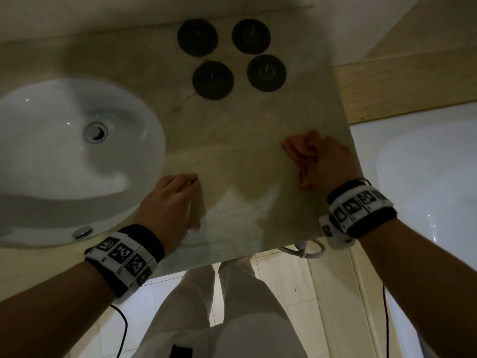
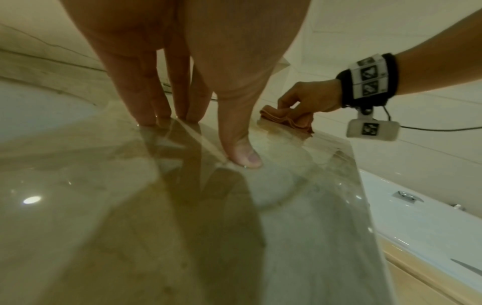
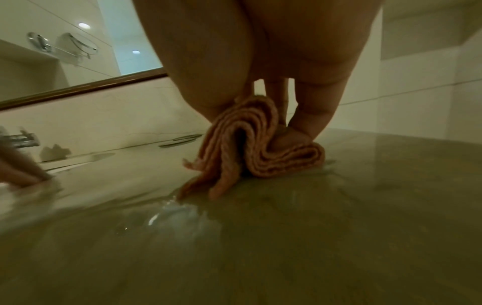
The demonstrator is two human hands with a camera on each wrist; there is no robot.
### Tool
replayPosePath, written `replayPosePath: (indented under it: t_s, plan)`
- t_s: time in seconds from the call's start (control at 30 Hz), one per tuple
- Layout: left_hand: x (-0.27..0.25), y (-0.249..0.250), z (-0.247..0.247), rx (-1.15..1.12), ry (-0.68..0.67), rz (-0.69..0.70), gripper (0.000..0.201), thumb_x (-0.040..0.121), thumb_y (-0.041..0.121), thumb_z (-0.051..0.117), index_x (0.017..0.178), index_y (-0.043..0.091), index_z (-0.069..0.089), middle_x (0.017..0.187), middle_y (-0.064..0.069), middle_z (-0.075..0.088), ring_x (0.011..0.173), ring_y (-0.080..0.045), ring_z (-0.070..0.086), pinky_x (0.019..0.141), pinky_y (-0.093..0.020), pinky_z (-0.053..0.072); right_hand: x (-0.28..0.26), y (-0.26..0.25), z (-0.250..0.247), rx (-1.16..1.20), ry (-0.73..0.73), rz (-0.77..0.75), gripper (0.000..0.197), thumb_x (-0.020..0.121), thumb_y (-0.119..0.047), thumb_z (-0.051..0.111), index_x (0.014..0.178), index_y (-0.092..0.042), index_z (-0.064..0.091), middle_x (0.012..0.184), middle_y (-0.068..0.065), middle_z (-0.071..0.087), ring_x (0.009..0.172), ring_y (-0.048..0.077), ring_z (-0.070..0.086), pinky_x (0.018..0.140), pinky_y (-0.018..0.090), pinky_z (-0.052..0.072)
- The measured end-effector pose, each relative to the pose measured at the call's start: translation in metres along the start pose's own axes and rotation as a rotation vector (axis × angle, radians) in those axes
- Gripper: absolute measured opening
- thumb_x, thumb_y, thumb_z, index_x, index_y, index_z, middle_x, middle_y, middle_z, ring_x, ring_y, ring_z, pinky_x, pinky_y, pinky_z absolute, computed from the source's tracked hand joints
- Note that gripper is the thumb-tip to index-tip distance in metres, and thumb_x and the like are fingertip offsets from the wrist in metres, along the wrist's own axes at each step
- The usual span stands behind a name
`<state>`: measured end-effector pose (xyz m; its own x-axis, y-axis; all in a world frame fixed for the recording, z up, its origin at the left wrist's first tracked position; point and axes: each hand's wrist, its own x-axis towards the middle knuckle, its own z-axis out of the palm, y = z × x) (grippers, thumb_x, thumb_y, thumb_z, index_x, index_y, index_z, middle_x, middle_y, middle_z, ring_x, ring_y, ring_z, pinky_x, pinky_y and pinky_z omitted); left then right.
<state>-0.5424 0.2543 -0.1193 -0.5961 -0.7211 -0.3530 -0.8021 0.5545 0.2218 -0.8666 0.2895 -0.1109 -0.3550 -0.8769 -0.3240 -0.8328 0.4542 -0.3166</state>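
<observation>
A folded orange cloth (image 1: 299,153) lies on the glossy beige counter (image 1: 232,140) near its right edge. My right hand (image 1: 327,161) grips the cloth (image 3: 250,148) and holds it down on the wet stone; the cloth (image 2: 287,118) also shows in the left wrist view under the right hand (image 2: 310,99). My left hand (image 1: 175,200) rests with straight fingers (image 2: 146,107) and thumb tip on the counter (image 2: 130,206), just right of the basin, holding nothing. A small puddle (image 3: 167,212) sits in front of the cloth.
A white oval basin (image 1: 64,140) with a metal drain (image 1: 96,131) is sunk in the counter at left. Four round black coasters (image 1: 213,80) lie at the back. A white bathtub (image 1: 426,164) adjoins the counter's right edge. A mirror (image 3: 65,51) hangs above the back wall.
</observation>
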Motion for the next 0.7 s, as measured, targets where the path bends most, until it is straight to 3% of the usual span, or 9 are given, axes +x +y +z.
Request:
replayPosePath:
  t_s: [0.07,0.17,0.27,0.37,0.43,0.5,0.53,0.6,0.7]
  plan:
    - [-0.001,0.000,-0.001,0.002,-0.005,-0.004,0.101,0.030,0.043,0.094,0.120,0.005,0.066,0.127,-0.007,0.063,0.106,-0.031,0.059,0.089,-0.036,0.051,-0.025,0.012,0.002,0.002,-0.013,0.017,0.041,0.090,-0.030,0.051,0.129,-0.018,0.051,0.120,0.014,0.058,0.108,0.037,0.057,0.090,0.038,0.044]
    - [-0.002,0.001,-0.003,-0.003,-0.005,0.003,0.101,0.031,0.042,0.094,0.120,0.005,0.066,0.126,-0.008,0.063,0.106,-0.032,0.059,0.089,-0.036,0.051,-0.061,0.006,0.012,0.038,-0.044,0.022,0.040,0.088,-0.049,0.045,0.109,-0.018,0.060,0.112,0.007,0.061,0.101,0.031,0.060,0.078,0.024,0.037]
    - [-0.001,0.000,-0.004,-0.005,-0.010,0.014,0.100,0.031,0.042,0.095,0.119,0.004,0.066,0.125,-0.008,0.064,0.106,-0.032,0.060,0.088,-0.037,0.052,-0.088,-0.023,0.030,0.129,-0.019,-0.084,0.020,0.090,-0.035,0.055,0.089,-0.017,0.065,0.096,0.003,0.063,0.088,0.028,0.064,0.069,0.023,0.040]
    - [-0.003,-0.002,-0.003,-0.016,-0.005,0.014,0.100,0.033,0.044,0.094,0.121,0.007,0.065,0.127,-0.007,0.063,0.107,-0.030,0.059,0.089,-0.034,0.051,-0.103,-0.064,0.046,0.113,0.027,-0.317,0.013,0.081,-0.033,0.052,0.087,-0.022,0.057,0.082,0.004,0.069,0.070,0.030,0.069,0.049,0.028,0.053]
    - [-0.003,-0.003,-0.002,-0.028,0.026,0.029,0.100,0.032,0.043,0.094,0.121,0.006,0.065,0.125,-0.007,0.064,0.106,-0.027,0.056,0.090,-0.031,0.048,-0.105,-0.092,0.054,0.112,0.022,-0.416,0.015,0.073,-0.023,0.067,0.082,-0.022,0.054,0.073,0.003,0.068,0.063,0.028,0.068,0.043,0.027,0.050]
    - [-0.004,-0.002,-0.002,-0.037,0.059,0.054,0.098,0.031,0.040,0.095,0.118,0.004,0.066,0.121,-0.010,0.066,0.106,-0.022,0.049,0.092,-0.027,0.040,-0.098,-0.113,0.061,0.092,-0.044,-0.446,0.041,0.059,-0.012,0.083,0.084,-0.021,0.052,0.073,0.005,0.068,0.061,0.027,0.068,0.044,0.029,0.051]
    - [-0.005,-0.003,-0.002,-0.037,0.060,0.055,0.098,0.030,0.039,0.095,0.118,0.004,0.066,0.121,-0.010,0.066,0.106,-0.022,0.049,0.091,-0.027,0.040,-0.091,-0.119,0.065,0.071,-0.068,-0.430,0.042,0.058,-0.012,0.084,0.086,-0.021,0.054,0.076,0.007,0.069,0.062,0.028,0.068,0.047,0.030,0.051]
    - [-0.006,-0.003,-0.001,-0.035,0.036,0.031,0.100,0.030,0.041,0.094,0.120,0.008,0.066,0.124,-0.008,0.065,0.105,-0.026,0.057,0.089,-0.030,0.048,-0.077,-0.127,0.066,0.050,-0.105,-0.330,0.015,0.073,-0.024,0.069,0.084,-0.015,0.063,0.089,0.010,0.070,0.066,0.030,0.068,0.055,0.030,0.050]
    - [-0.006,-0.004,0.003,-0.052,0.012,0.009,0.103,0.034,0.042,0.093,0.127,0.010,0.063,0.131,-0.005,0.061,0.109,-0.030,0.059,0.089,-0.033,0.051,-0.054,-0.123,0.059,0.067,-0.130,-0.216,0.045,0.081,-0.042,0.035,0.099,-0.014,0.066,0.112,0.012,0.065,0.089,0.033,0.065,0.072,0.032,0.048]
